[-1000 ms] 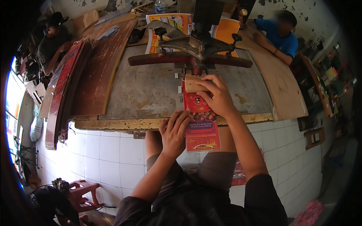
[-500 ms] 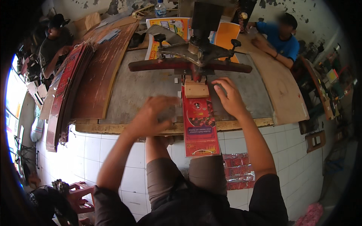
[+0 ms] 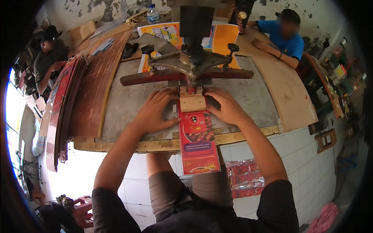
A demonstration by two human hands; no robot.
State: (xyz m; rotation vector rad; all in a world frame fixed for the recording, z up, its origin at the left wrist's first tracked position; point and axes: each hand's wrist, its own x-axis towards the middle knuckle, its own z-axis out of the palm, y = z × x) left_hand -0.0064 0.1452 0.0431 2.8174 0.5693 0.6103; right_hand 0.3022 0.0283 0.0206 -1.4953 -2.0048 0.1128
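Note:
A stack of long red printed sheets (image 3: 197,141) lies on the grey metal bench top (image 3: 128,105), its near end hanging over the wooden front edge. A small wooden block (image 3: 192,103) rests on the stack's far end, under the head of a metal press (image 3: 190,58). My left hand (image 3: 155,112) lies flat on the bench, fingers spread, touching the stack's left edge. My right hand (image 3: 225,106) presses against the stack's right edge beside the block.
A red wooden bar (image 3: 155,77) crosses the bench under the press. Brown boards (image 3: 89,89) lean at the left. Yellow printed sheets (image 3: 221,37) and a water bottle (image 3: 152,14) lie behind. One person sits far right, another far left. Red packets (image 3: 244,176) lie below.
My left hand rose from the stack's near part and came down flat at its left edge. My right hand slid off the block to the stack's right edge. The stack now lies straighter.

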